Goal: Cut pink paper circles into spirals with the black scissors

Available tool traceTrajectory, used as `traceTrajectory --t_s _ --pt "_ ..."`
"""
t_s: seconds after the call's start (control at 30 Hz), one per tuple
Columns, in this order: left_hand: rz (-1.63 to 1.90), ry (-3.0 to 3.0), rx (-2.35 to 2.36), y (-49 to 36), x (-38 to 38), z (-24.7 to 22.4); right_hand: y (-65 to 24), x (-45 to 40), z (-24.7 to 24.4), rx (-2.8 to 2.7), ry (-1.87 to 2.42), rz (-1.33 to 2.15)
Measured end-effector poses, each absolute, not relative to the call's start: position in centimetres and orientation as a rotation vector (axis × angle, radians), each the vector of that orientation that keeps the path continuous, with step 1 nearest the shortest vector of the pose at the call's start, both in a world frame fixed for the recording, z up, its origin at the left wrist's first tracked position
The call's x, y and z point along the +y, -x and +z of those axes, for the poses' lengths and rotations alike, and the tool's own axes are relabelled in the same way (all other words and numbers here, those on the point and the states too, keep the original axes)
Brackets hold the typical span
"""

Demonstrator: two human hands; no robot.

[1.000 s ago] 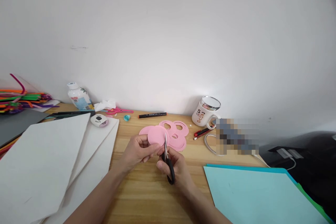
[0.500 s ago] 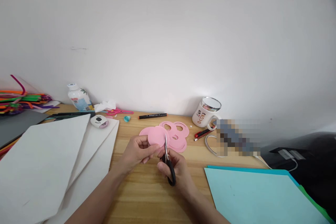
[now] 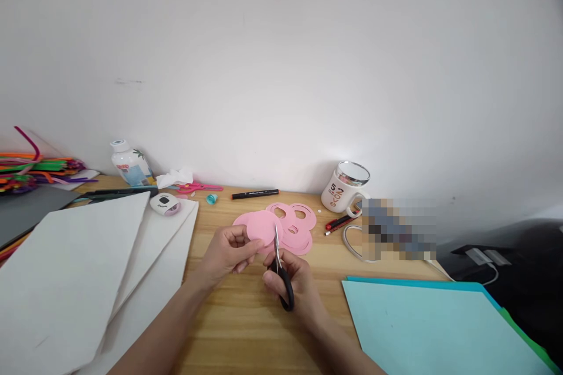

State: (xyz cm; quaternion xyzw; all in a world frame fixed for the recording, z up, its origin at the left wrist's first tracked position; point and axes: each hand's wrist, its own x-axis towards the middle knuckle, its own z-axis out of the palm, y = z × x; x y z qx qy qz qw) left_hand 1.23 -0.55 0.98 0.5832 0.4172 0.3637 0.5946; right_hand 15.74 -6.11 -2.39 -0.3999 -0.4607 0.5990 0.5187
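Between the thumb and fingers of my left hand (image 3: 233, 251) is a round pink paper piece (image 3: 262, 227), pinched at its lower edge. My right hand (image 3: 292, 278) is closed around the black handles of a pair of scissors (image 3: 285, 287). The metal blades point up and away, against the right edge of the paper circle; whether paper lies between them I cannot tell. Behind and below the circle, pink paper cut-outs (image 3: 301, 241) with rounded lobes and holes lie on the wooden table (image 3: 246, 328).
White sheets (image 3: 65, 281) lie at left with a small white oval device (image 3: 165, 203). Behind are a bottle (image 3: 132, 164), pink scissors (image 3: 197, 187) and a black marker (image 3: 255, 194). To the right are a white mug (image 3: 345, 190), a red pen (image 3: 336, 222) and light-blue sheets (image 3: 440, 328).
Almost nothing differs. The whole view has shifted very slightly, and both hands keep nearly the same position with the paper circle and scissors.
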Motion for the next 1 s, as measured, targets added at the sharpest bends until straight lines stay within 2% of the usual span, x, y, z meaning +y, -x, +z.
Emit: traceTrajectory --t_s 0.3,1.0 --pt "0.877 -1.216 0.857 -1.85 -0.98 1.24 -15.50 -6.14 -2.24 -1.136 0.959 1.397" --pt "0.844 -1.269 0.931 -1.90 -1.08 0.47 -15.90 -5.79 -2.84 -1.140 0.888 1.377"
